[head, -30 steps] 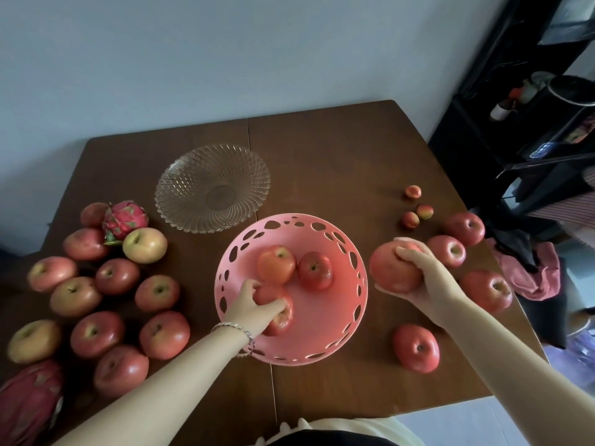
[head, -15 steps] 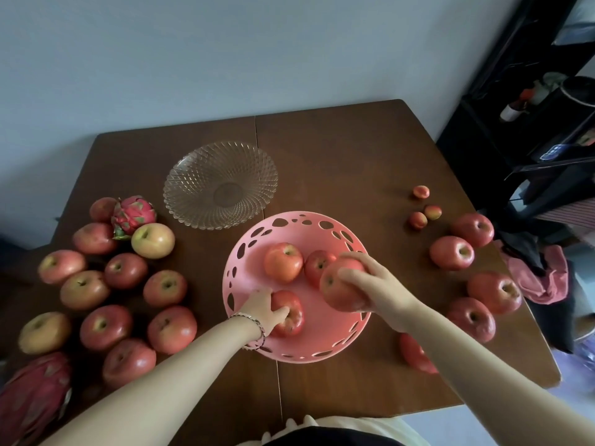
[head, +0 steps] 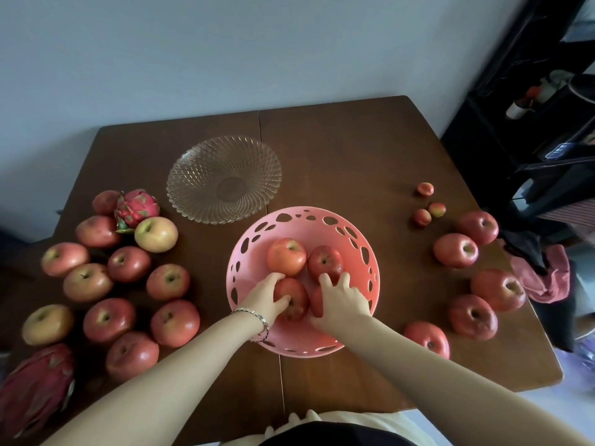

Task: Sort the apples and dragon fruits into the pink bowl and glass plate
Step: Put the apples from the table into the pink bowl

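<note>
The pink bowl [head: 363, 233] with cut-out holes sits mid-table and holds several red apples. My left hand [head: 262, 299] rests on a red apple [head: 294, 300] at the bowl's near left. Beside it, my right hand [head: 343, 300] covers another apple [head: 316, 300], mostly hidden under the palm. Two more apples [head: 286, 256] lie at the bowl's far side. The empty glass plate [head: 223, 179] stands behind the bowl. A small dragon fruit [head: 136, 207] lies at the far left, a large dragon fruit [head: 32, 386] at the near left corner.
Several loose apples [head: 128, 284] crowd the table's left side, and several more [head: 473, 284] lie on the right. Three small peach-like fruits [head: 428, 207] sit at the right rear. Dark shelving [head: 547, 123] and a pink cloth [head: 544, 278] lie beyond the right edge.
My right hand carried an apple from the table's right side into the pink bowl and now presses it down beside the left hand's apple. The left hand stayed on its apple.
</note>
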